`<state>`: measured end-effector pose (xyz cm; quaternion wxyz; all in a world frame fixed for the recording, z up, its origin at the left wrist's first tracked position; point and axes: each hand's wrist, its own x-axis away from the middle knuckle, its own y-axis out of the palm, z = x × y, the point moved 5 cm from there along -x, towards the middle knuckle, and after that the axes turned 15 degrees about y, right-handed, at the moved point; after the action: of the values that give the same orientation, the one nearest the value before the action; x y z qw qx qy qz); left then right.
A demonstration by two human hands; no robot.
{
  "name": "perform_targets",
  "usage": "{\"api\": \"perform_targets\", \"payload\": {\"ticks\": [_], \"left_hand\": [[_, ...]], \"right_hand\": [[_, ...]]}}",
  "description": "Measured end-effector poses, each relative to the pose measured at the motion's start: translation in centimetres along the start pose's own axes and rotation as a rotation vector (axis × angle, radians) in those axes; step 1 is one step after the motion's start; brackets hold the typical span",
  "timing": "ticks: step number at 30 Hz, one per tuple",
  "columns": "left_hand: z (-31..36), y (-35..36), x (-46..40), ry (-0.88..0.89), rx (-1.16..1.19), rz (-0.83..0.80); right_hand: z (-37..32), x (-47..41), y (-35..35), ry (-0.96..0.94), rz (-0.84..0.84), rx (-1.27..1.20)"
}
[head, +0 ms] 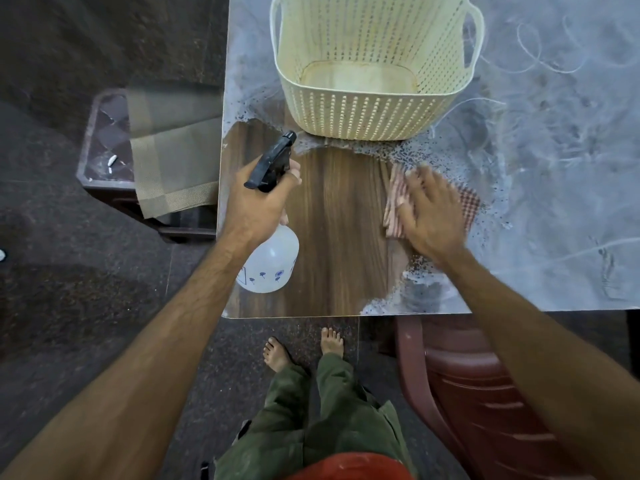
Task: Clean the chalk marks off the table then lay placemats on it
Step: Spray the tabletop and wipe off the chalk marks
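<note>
The wooden table (332, 237) shows bare brown wood at its near left corner; white chalk marks (554, 150) cover the right part and the back. My left hand (258, 202) grips the neck of a clear spray bottle (272, 263) with a black trigger head, held above the table's left edge. My right hand (433, 213) lies flat with spread fingers on a red checked cloth (394, 202), pressing it on the table at the border of the chalk. Folded olive placemats (173, 157) lie on a dark stool left of the table.
A cream perforated plastic basket (374, 109), with nothing in it, stands on the table at the back. A maroon plastic chair (485, 386) is tucked at the near right. The dark stool (100, 157) carries bits of chalk. My bare feet stand on the dark speckled floor.
</note>
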<state>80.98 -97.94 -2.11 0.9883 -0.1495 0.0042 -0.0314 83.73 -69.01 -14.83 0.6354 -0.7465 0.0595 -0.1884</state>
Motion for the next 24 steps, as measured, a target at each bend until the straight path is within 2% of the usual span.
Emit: {"api": "perform_targets", "payload": {"ticks": [3,5,9,13,16,18,21,24], "left_hand": [[-0.1,0.6,0.3,-0.003,-0.001,-0.014],[0.0,1.4,0.4,0.001,-0.010,-0.032],[0.9,2.8,0.7,0.022,-0.013,-0.057],[1.6,3.6,1.1,0.036,-0.015,-0.075],[1.8,3.7,1.7,0.047,-0.013,-0.082],[2.0,3.8,2.0,0.061,-0.016,-0.084],[2.5,4.3,2.4,0.084,-0.007,-0.092],[3.3,5.3,2.8,0.111,-0.019,-0.116]], "right_hand": [[-0.2,-1.8,-0.7,0.110,0.046,-0.044],[-1.9,-1.6,-0.4,0.110,0.044,-0.030],[-5.2,3.7,1.7,-0.078,-0.003,0.012],[-1.9,9.9,2.9,-0.190,-0.041,0.016],[2.8,8.7,2.1,-0.056,-0.040,0.028],[3.3,7.4,1.4,0.082,-0.025,0.001],[-0.6,8.1,1.7,0.101,-0.009,-0.030],[-5.3,11.9,3.3,-0.075,-0.027,-0.024]]}}
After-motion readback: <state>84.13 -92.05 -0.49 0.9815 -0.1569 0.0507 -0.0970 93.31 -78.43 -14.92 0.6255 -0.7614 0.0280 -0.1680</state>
